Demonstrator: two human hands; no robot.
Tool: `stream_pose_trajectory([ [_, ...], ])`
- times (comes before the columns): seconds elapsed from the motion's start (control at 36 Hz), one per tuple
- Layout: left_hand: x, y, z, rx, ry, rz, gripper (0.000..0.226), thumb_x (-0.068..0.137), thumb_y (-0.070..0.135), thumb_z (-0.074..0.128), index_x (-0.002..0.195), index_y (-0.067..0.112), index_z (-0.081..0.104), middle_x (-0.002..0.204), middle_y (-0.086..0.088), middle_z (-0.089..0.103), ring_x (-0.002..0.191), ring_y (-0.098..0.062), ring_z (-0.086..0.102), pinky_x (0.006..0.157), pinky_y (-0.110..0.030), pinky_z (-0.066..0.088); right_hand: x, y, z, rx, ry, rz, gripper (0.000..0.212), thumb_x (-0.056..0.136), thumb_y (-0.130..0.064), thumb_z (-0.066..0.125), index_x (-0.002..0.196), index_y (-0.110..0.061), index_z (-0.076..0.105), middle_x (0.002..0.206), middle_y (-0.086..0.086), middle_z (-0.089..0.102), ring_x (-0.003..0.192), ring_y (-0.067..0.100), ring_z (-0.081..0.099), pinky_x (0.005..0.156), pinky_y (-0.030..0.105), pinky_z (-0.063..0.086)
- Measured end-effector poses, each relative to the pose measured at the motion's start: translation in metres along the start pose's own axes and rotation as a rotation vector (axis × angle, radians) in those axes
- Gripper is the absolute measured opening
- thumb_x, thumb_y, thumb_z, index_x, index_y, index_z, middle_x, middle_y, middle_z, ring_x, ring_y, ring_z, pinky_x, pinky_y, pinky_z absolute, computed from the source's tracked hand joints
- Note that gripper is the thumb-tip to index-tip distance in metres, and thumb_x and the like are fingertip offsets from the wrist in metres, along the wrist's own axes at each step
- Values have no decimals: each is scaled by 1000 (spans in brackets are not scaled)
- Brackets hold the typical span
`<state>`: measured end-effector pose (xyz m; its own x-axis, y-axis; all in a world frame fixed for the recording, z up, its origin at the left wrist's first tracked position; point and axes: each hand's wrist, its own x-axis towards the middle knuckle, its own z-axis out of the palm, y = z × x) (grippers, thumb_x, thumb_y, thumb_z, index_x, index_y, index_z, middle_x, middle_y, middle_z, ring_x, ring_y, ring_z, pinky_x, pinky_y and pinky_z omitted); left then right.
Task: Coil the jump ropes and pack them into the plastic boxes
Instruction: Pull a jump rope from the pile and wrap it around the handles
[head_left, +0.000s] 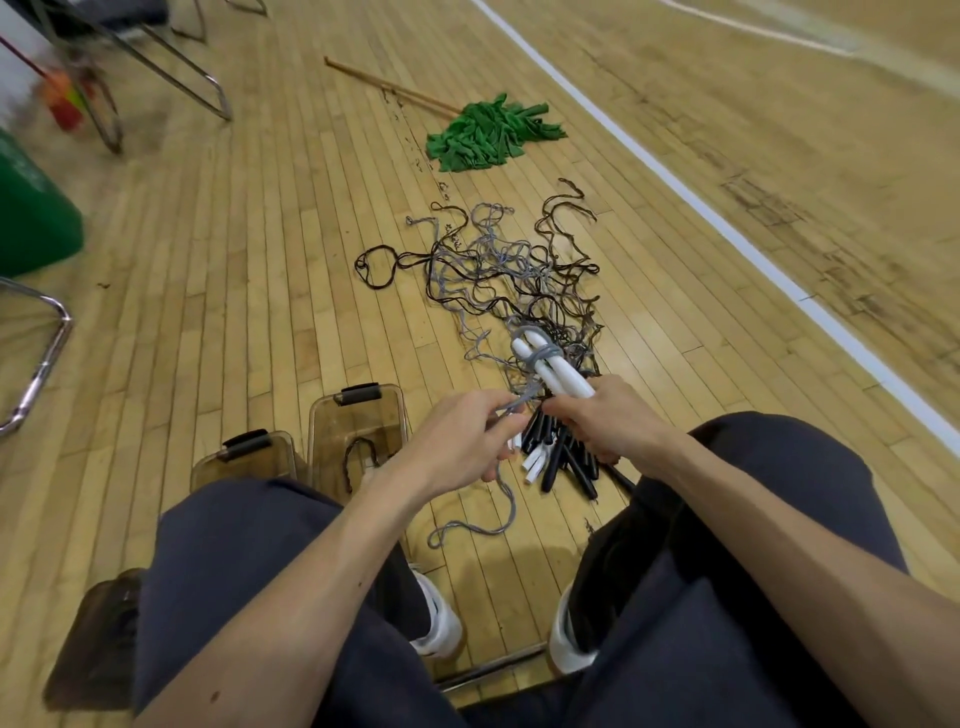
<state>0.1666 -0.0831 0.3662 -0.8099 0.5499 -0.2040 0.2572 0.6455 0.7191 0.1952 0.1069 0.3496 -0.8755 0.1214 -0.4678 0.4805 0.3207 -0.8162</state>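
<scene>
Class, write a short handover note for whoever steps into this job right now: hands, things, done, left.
Left hand pinches the grey rope. Right hand grips the white handles, with the grey rope wound round them.
Tangled ropes and black handles lie on the floor.
Done: the farther plastic box holds a dark rope; the nearer plastic box stands beside it.
Left: finish this coil, box it, then the tangle.

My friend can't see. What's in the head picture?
A person's right hand grips white jump-rope handles; left hand pinches grey rope wound round them. Tangled ropes, plastic boxes and a green mop lie on the wooden floor.
</scene>
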Motion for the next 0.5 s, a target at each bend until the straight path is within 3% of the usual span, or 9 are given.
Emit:
stream_pose_trajectory([
  [0.06,-1,-1,-4,143,28,66,22,104,32,49,108,18,65,74,-2,67,53,-9,62,58,-31,54,1,1,1,-77,11,-1,24,94,-29,69,94,-7,59,71,7,49,49,15,41,46,30,36],
  [0.14,0,-5,-9,345,84,141,25,104,33,47,105,18,68,74,2,64,66,-16,60,68,-44,53,2,3,4,-176,6,-2,26,94,-31,69,93,-8,59,72,6,52,52,16,44,51,34,38],
  [0.31,-3,-11,-14,531,180,331,25,102,36,53,101,19,71,88,6,66,81,-16,60,66,-35,49,-2,4,7,-265,-139,89,34,94,-34,68,92,0,62,70,10,51,48,20,44,45,29,38],
  [0.42,-4,-13,-15,528,205,520,10,90,28,72,91,18,74,80,6,67,71,-18,62,52,-34,48,-8,6,10,-307,-279,159,31,95,-31,67,76,-9,56,55,2,48,38,15,35,42,23,31],
  [0.5,-3,-14,-14,492,160,531,12,84,30,76,87,19,74,78,7,67,70,-14,59,55,-38,51,-12,4,12,-413,-375,200,32,93,-34,67,73,-13,54,56,1,46,41,15,34,44,25,31],
])
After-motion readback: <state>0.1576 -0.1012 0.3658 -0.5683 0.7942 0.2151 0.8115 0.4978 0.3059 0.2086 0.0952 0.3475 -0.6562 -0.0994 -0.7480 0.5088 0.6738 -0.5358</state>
